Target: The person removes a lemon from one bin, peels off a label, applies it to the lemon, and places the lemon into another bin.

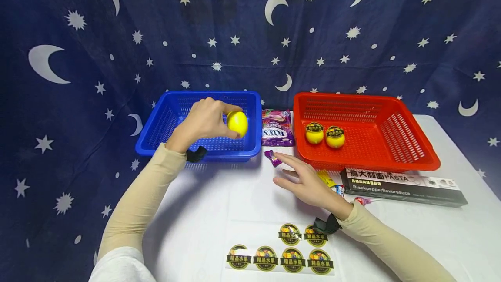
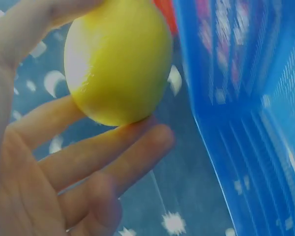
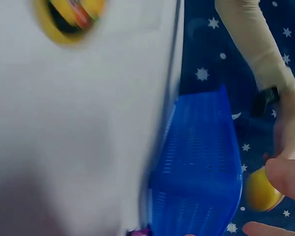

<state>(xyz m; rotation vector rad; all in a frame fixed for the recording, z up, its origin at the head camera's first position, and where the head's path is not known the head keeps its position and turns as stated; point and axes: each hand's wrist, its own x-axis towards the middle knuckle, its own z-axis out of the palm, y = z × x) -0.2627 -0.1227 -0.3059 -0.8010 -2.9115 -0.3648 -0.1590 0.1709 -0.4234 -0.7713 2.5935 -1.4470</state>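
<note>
My left hand (image 1: 205, 119) pinches a smooth yellow lemon (image 1: 238, 124) between thumb and fingers, over the blue basket (image 1: 156, 136). Seen from the left wrist, the lemon (image 2: 120, 61) shows no label on the visible side. My right hand (image 1: 307, 182) holds nothing; its fingers are loosely extended above the white table, near a small purple-wrapped candy (image 1: 273, 158). Inside the red basket (image 1: 372, 142) sit two lemons, a left one (image 1: 314, 136) and a right one (image 1: 335, 139), each with a black and gold sticker.
Between the baskets lies a purple candy bag (image 1: 277, 129). A black pasta box (image 1: 405, 190) lies before the red basket, beside a lollipop (image 1: 362, 200) and a yellow packet (image 1: 325, 178) partly behind my right hand. Several round fruit stickers (image 1: 292, 259) lie on a sheet at the front.
</note>
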